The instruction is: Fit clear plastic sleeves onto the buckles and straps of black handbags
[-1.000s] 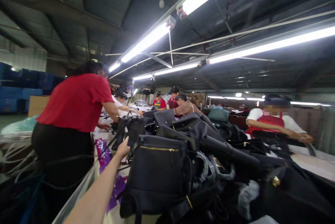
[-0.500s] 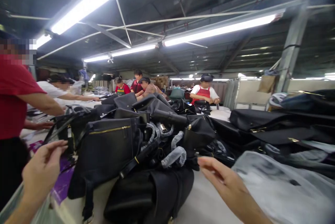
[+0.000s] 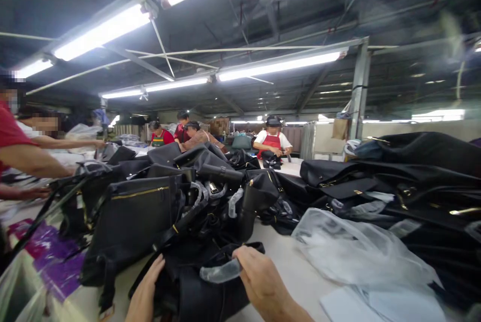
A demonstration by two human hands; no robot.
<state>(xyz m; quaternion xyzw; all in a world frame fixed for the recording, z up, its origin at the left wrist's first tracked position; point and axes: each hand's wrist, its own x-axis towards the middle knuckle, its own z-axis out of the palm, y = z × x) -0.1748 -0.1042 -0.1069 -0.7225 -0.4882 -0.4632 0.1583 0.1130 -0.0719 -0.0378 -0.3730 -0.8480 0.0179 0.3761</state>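
Observation:
A black leather-like bag (image 3: 195, 289) lies on the table directly in front of me. My left hand (image 3: 146, 289) rests along its left side, fingers stretched out and flat against it. My right hand (image 3: 259, 274) is closed on the bag's upper right edge, by a handle wrapped in clear plastic (image 3: 220, 272). The fingertips of that hand are partly hidden by the bag. Just beyond, to the left, stands another black bag with a gold zip (image 3: 139, 216), its strap hanging down towards the table front.
Heaped black bags (image 3: 214, 166) fill the middle, with more piled at the right (image 3: 421, 176). A clear plastic bag (image 3: 349, 247) and pale sheets (image 3: 376, 304) lie right of my hand. Purple plastic (image 3: 60, 262) lies left. Co-workers stand at the left and far side.
Both hands have come inwards and down to the front bag. My right hand has taken hold of its edge, and the wrapped handle now shows on top. The view has swung right.

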